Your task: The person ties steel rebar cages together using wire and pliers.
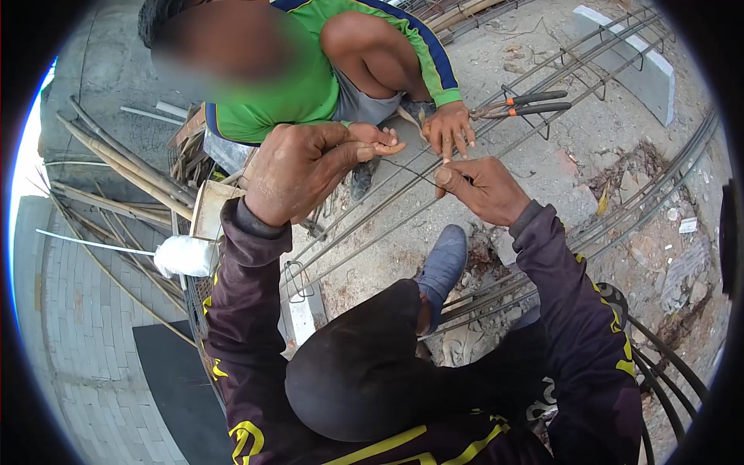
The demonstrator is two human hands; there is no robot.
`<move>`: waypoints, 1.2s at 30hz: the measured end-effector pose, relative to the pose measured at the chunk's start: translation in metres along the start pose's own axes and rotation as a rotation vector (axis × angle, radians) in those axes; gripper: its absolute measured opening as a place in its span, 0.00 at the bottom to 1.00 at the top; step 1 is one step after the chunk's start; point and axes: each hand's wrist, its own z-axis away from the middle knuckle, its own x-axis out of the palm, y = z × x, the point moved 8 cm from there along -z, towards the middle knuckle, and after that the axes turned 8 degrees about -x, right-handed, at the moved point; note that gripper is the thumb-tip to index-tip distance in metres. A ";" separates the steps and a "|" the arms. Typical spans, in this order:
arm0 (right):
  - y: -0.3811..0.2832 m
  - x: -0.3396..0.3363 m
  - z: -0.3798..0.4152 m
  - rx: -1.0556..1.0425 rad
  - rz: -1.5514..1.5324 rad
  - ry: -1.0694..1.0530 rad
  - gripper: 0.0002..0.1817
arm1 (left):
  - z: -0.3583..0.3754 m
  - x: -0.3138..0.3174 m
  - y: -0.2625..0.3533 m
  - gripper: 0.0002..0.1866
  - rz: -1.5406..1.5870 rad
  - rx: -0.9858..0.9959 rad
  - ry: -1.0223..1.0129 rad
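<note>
A thin dark wire (408,170) stretches between my two hands, above a long frame of steel rebar (369,217). My left hand (298,169) is closed, with thumb and finger pinched at the wire's left end. Fingers curled, my right hand (490,189) grips the other end between thumb and forefinger. Pincers with black and orange handles (536,110) lie across the bars, just beyond my right hand. A co-worker's hand (449,129) rests at the bars near my right fingertips, and their other hand (376,137) is close behind my left fingers.
The co-worker in a green shirt (310,85) squats opposite me. Rubble and more bent rebar (673,180) lie to the right, near a pale slab (645,74). Bamboo poles (128,164) and a white bundle (186,256) are at left. My shoe (445,260) stands beside the bars.
</note>
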 end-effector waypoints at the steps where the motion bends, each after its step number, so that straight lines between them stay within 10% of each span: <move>1: -0.008 -0.003 0.001 -0.083 -0.043 0.059 0.28 | 0.000 0.003 -0.005 0.14 0.016 0.022 0.021; 5: -0.021 0.001 0.001 -0.078 0.260 -0.159 0.27 | -0.008 0.002 -0.024 0.14 0.136 -0.009 0.013; 9: -0.030 -0.009 -0.001 -0.359 0.115 0.101 0.24 | -0.005 0.003 -0.039 0.11 0.400 -0.147 0.004; 15: -0.003 0.004 0.003 0.219 -0.291 -0.073 0.23 | -0.007 0.027 -0.062 0.11 0.859 -0.067 0.026; 28: -0.016 0.017 -0.011 -0.068 -0.010 0.058 0.20 | -0.023 0.045 -0.093 0.13 1.200 -0.010 0.179; 36: 0.010 0.055 0.003 0.168 -0.102 -0.040 0.28 | -0.017 0.062 -0.094 0.16 1.094 -0.082 0.190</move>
